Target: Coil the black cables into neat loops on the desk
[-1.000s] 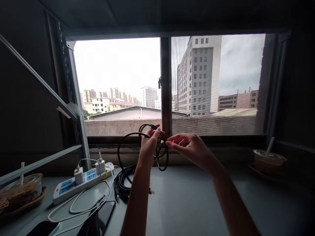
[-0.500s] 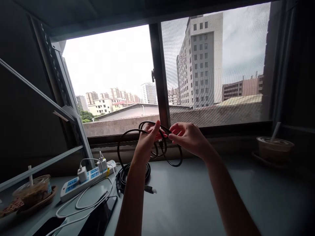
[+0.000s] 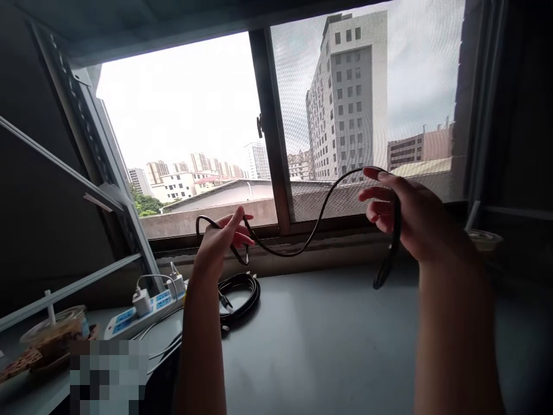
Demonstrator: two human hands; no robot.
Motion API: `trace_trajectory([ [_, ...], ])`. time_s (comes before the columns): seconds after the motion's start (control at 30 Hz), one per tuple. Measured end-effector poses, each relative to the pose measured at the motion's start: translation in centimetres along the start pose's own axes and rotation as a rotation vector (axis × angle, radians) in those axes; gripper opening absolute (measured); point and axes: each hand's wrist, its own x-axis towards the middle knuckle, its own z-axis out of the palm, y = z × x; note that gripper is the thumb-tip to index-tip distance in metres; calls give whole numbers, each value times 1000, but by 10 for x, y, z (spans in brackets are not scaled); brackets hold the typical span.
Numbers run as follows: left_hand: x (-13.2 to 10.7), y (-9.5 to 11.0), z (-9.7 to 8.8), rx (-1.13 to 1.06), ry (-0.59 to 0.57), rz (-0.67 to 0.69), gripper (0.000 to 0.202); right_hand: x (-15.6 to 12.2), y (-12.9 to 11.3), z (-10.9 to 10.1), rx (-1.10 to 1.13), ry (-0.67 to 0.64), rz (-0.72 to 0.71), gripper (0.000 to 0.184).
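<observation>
A black cable [image 3: 322, 210] runs in a loose S-curve between my two hands, above the tabletop. My left hand [image 3: 227, 230] pinches it near the window sill, with a small loop hanging around the fingers. On the right, my right hand [image 3: 391, 202] grips the cable between thumb and index finger, other fingers curled loosely. A length of cable hangs down below that hand. Behind my left forearm lies a coiled black cable [image 3: 253, 300] on the table, partly covered by the arm, with a connector visible inside the coil.
At the left, a white power strip [image 3: 114, 327] holds plugged-in chargers and white cords. A lidded plastic cup [image 3: 64, 328] with a straw stands further left, another cup [image 3: 486, 239] at the right behind my wrist. Grey shelf posts [image 3: 125, 190] frame the window.
My hands have moved apart, the right one up and to the right, the left one to the left. The gathered loops have opened into a longer span of cable.
</observation>
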Motion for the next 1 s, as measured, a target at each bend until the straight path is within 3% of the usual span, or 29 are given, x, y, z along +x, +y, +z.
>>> trace_trajectory([
  [0.07, -1, -1, -2, 72, 17, -4, 44, -2, -3, -5, -19, 32, 9, 26],
  [0.17, -3, -1, 1, 76, 165, 62, 44, -1, 0, -5, -63, 52, 15, 32],
  [0.33, -8, 6, 15, -90, 368, 260, 56, 0, 10, 4, -200, -89, 57, 35],
  [0.47, -17, 15, 30, -253, 300, 378, 64, -4, 16, 20, -239, -248, 110, 35],
  [0.67, -31, 15, 58, -277, 178, 474, 60, -16, 14, 48, -51, -460, 156, 33],
  [0.8, -39, 5, 75, -164, 184, 581, 59, -19, 10, 49, 13, -423, 42, 35],
  [0.93, -44, -3, 86, -173, 267, 693, 59, -19, 6, 39, -110, -328, 10, 43],
  [1.0, -48, -3, 88, -121, 206, 707, 59, -19, 4, 35, -130, -234, -5, 46],
])
